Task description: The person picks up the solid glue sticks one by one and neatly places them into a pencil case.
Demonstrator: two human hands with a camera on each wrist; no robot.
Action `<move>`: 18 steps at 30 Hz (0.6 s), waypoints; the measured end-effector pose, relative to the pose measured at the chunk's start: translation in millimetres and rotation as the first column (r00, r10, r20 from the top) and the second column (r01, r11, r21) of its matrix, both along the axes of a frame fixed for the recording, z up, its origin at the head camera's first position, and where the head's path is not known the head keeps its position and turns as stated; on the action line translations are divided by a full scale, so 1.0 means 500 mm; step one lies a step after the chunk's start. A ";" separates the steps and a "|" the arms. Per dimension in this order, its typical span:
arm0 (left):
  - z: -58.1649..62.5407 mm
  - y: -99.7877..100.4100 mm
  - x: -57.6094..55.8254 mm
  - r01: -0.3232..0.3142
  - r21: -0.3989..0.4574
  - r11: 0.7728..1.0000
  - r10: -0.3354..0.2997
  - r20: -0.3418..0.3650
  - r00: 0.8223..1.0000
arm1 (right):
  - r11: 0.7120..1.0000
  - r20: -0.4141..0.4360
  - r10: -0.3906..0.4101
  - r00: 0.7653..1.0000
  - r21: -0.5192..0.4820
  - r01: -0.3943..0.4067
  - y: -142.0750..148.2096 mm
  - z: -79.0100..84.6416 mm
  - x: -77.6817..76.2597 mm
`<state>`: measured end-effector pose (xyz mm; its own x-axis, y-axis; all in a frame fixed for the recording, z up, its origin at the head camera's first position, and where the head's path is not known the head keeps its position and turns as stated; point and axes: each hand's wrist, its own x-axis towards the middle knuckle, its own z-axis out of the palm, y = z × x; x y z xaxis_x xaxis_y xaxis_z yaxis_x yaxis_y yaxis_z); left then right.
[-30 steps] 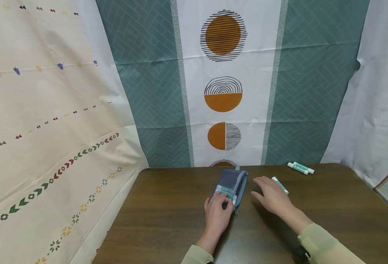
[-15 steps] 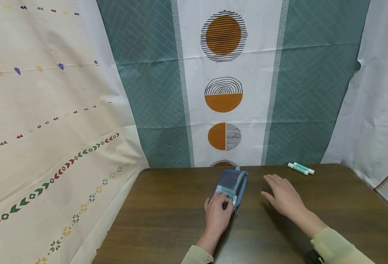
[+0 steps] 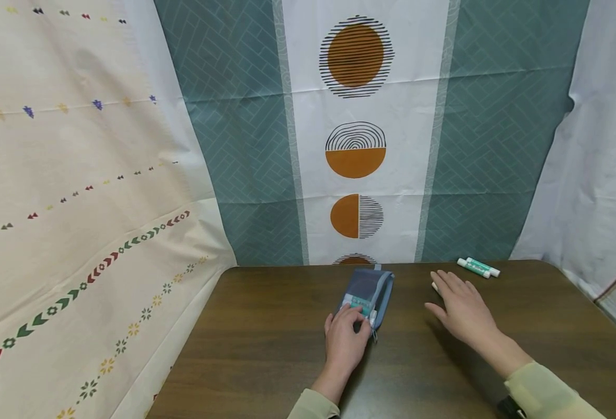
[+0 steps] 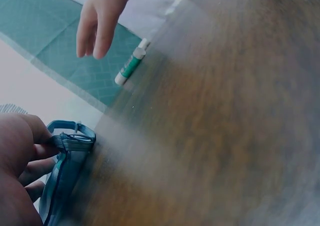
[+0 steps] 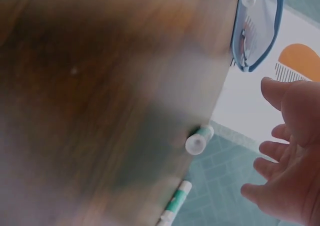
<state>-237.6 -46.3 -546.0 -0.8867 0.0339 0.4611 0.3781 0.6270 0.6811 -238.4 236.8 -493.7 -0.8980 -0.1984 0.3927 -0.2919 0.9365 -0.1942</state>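
Observation:
A blue-grey mesh zip pouch lies on the wooden table with its zipped side gaping. Green-and-white glue sticks show inside it, and in the right wrist view their white ends face its opening. My left hand holds the pouch's near end, thumb and fingers on the edge by the zip. My right hand hovers, fingers extended and nothing held, above a loose glue stick. In the head view that hand covers all but one white tip of this stick.
Two more glue sticks lie side by side near the table's back right edge. A patterned cloth hangs behind the table, and a cream cloth drapes along its left side.
My right hand has moved rightward, away from the pouch, and now covers most of the loose glue stick. My left hand and the pouch have stayed in place.

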 end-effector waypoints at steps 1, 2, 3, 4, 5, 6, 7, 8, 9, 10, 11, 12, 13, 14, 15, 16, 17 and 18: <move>0.000 0.000 0.001 -0.001 0.001 1.000 0.001 -0.002 1.000 | 1.000 -0.006 0.000 1.000 0.003 0.000 0.003 0.000 0.001; 0.001 0.001 0.001 -0.001 0.003 1.000 0.001 0.002 1.000 | 1.000 -0.007 -0.001 1.000 0.002 0.001 0.005 -0.001 0.002; 0.002 0.001 0.001 -0.001 0.003 1.000 0.001 0.003 1.000 | 1.000 -0.009 -0.003 1.000 0.004 0.003 0.009 -0.001 0.002; 0.002 0.001 0.001 -0.001 0.004 1.000 0.001 0.007 1.000 | 1.000 -0.009 -0.005 1.000 0.009 0.005 0.012 -0.002 0.003; 0.002 0.001 0.001 -0.001 0.004 1.000 0.001 0.011 1.000 | 1.000 -0.010 -0.007 1.000 0.013 0.007 0.015 -0.002 0.003; 0.003 0.001 0.001 0.000 0.006 1.000 0.000 0.015 1.000 | 1.000 -0.009 -0.010 1.000 0.018 0.010 0.018 -0.002 0.003; 0.003 0.001 0.001 -0.001 0.004 1.000 0.001 0.013 1.000 | 1.000 -0.007 -0.013 1.000 0.022 0.014 0.022 -0.002 0.003; 0.003 0.001 0.000 -0.001 0.003 1.000 0.001 0.010 1.000 | 1.000 -0.007 -0.017 1.000 0.024 0.017 0.025 -0.002 0.002; 0.003 0.001 0.000 -0.001 0.002 1.000 0.001 0.009 1.000 | 0.999 -0.006 -0.019 1.000 0.028 0.020 0.029 -0.003 0.002; 0.003 0.001 0.000 0.000 0.002 1.000 0.000 0.010 1.000 | 0.999 -0.007 -0.021 1.000 0.030 0.021 0.032 -0.004 0.001; 0.002 0.001 -0.001 -0.001 0.002 1.000 0.001 0.011 1.000 | 0.999 -0.007 -0.023 1.000 0.028 0.023 0.035 -0.005 0.001; 0.002 0.001 -0.001 -0.002 0.001 1.000 0.002 0.012 1.000 | 0.999 -0.010 -0.024 1.000 0.027 0.024 0.038 -0.006 0.001; 0.002 0.001 -0.001 -0.003 -0.001 1.000 0.003 0.014 1.000 | 0.999 -0.014 -0.025 1.000 0.025 0.025 0.041 -0.008 0.001; 0.002 0.001 -0.002 -0.003 -0.001 1.000 0.003 0.019 1.000 | 0.999 -0.020 -0.026 0.999 0.024 0.026 0.044 -0.009 0.001; 0.002 0.000 -0.002 -0.003 0.000 1.000 0.003 0.026 1.000 | 0.999 -0.027 -0.027 0.999 0.025 0.027 0.048 -0.011 0.000; 0.002 0.000 -0.002 -0.003 -0.001 1.000 0.003 0.030 1.000 | 0.999 -0.030 -0.027 0.999 0.023 0.028 0.051 -0.013 0.000; 0.002 0.000 -0.001 -0.003 0.000 1.000 0.003 0.033 0.999 | 0.999 -0.032 -0.028 0.999 0.022 0.029 0.054 -0.014 0.000; 0.002 0.000 -0.001 -0.003 0.000 1.000 0.003 0.034 0.999 | 0.999 -0.033 -0.030 0.999 0.021 0.031 0.057 -0.015 0.000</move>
